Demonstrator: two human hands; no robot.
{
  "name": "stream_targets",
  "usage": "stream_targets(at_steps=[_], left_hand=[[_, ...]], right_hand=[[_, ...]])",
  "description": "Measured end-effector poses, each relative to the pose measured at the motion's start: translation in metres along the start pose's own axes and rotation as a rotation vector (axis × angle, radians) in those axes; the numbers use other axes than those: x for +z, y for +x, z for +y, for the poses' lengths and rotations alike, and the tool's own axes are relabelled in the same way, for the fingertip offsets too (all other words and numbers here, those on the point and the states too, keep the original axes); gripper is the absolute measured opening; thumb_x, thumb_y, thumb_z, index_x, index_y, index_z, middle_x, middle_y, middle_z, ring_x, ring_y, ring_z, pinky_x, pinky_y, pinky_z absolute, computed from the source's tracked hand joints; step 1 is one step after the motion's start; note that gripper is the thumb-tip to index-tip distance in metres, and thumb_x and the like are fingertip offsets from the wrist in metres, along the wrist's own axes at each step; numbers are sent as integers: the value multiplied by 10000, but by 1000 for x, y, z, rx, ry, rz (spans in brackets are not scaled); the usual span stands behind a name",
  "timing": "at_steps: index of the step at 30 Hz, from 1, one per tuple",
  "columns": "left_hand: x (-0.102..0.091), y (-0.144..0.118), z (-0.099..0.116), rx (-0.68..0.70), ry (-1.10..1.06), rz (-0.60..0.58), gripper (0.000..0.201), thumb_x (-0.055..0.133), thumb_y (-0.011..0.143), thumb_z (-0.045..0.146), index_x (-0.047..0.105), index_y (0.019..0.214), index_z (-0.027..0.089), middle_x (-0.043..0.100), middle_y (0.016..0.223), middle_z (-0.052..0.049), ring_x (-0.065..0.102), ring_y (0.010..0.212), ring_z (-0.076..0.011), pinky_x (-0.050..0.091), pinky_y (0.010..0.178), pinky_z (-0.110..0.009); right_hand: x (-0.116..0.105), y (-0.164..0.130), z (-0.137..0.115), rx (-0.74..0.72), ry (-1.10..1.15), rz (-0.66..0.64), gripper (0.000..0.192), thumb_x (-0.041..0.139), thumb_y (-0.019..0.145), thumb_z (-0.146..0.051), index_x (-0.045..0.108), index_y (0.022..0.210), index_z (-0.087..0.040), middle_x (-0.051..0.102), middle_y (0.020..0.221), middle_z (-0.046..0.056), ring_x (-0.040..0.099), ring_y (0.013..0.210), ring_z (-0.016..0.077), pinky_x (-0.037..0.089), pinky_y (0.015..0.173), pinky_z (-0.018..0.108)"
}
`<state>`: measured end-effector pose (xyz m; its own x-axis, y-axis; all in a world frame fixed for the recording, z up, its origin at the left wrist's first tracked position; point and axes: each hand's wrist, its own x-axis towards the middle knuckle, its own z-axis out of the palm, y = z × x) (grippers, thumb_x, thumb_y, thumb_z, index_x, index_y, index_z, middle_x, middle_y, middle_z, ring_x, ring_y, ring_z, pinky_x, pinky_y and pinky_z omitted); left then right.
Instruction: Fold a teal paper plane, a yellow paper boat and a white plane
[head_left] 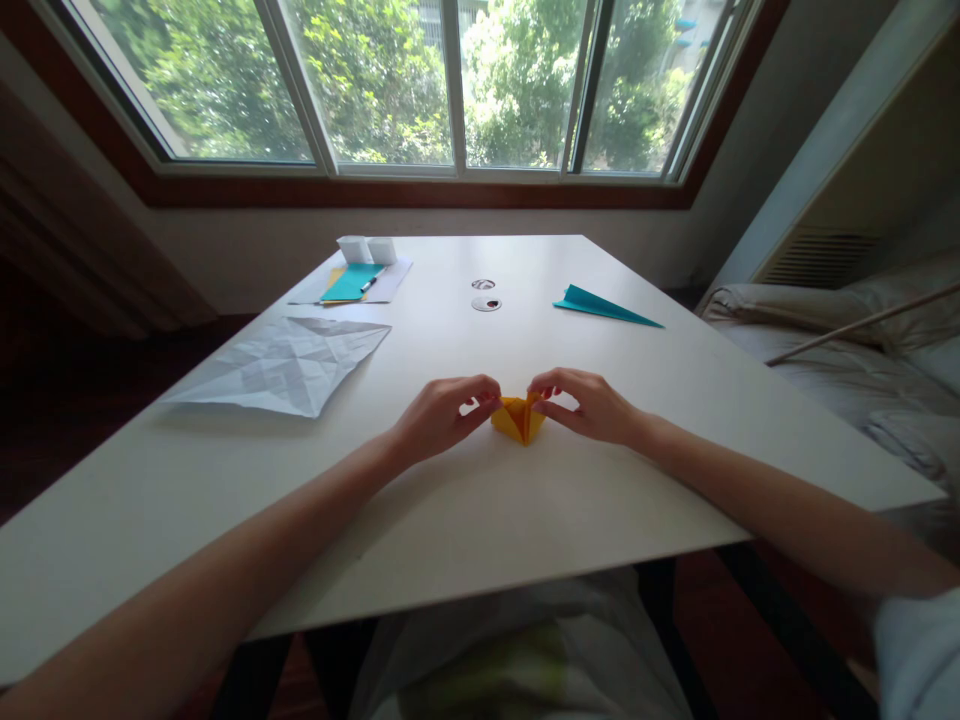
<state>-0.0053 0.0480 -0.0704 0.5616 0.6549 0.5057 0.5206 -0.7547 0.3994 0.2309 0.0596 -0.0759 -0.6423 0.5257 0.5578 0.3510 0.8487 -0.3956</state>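
A small folded piece of orange paper (517,419) lies on the white table (480,500), its point toward me. My left hand (442,412) pinches its upper left corner with the fingertips. My right hand (589,405) pinches the upper right corner in the same way. Both hands rest on the tabletop with the paper between them.
A creased white sheet (289,365) lies to the left. A folded teal paper shape (604,306) sits at the far right. At the back left are teal and yellow sheets (351,282) with a pen (368,284) and two white boxes (366,249). Two round grommets (485,296) sit mid-table. A bed (847,360) stands on the right.
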Motion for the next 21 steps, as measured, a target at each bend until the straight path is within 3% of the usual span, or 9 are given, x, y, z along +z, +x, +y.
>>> stream_targets(at_steps=[5,12,21], left_hand=[[-2,0,-3,24,-1,14,83,495,816,196,575,808,171,643,729,5,560,594,-77,457,553,-170],[-8,1,-6,18,-15,-15,63,495,772,176,558,767,166,629,696,0,558,590,-82,457,542,-173],[-11,1,-9,32,-34,-61,83,504,762,183,581,787,167,634,714,-16,575,623,-101,483,603,-211]], right_hand=[[0,0,0,47,12,50,64,530,824,-236,548,856,-183,625,804,32,568,690,118,498,650,262],[-4,-1,4,219,48,84,7,566,743,-175,559,743,-175,620,714,6,563,643,114,503,631,261],[-3,1,-1,311,71,87,157,527,754,-168,598,895,-177,636,737,14,589,640,114,505,584,242]])
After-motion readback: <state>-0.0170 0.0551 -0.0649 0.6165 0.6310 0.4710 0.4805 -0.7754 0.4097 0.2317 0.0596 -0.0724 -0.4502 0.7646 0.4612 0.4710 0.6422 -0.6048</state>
